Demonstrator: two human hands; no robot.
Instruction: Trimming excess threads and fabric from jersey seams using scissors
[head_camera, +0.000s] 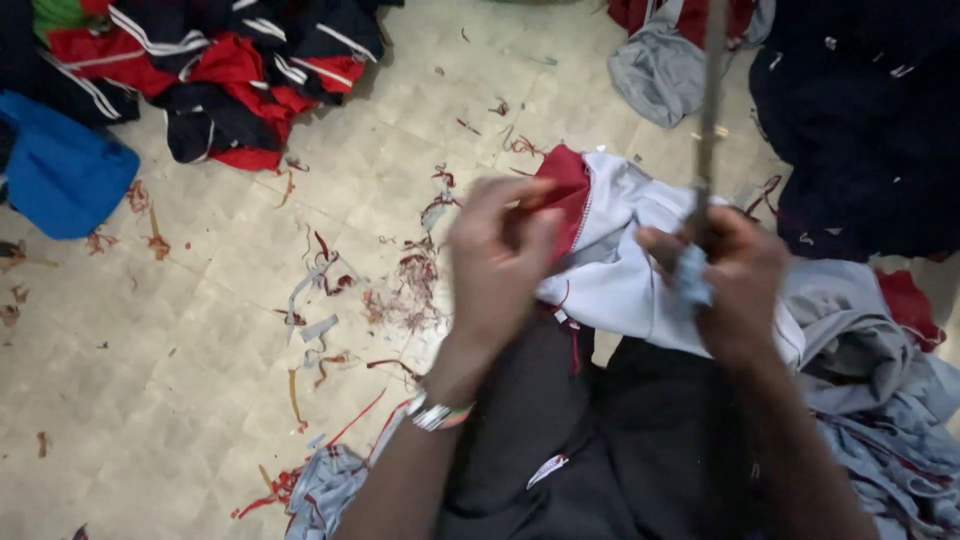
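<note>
Over the lap, the left hand (497, 250) is curled tight, fingers pinching the red-trimmed edge of a pale grey fabric garment (625, 270) draped across the knees. Right hand (730, 280) is closed in a fist around a thin grey strip (706, 130) pulled taut upward, with a bit of the grey cloth bunched in the grip; it's blurred. Red and grey thread scraps (405, 285) litter the beige floor (150, 380) just left. A heap of red, navy and white clothes (220, 70) sits well apart, top left.
</note>
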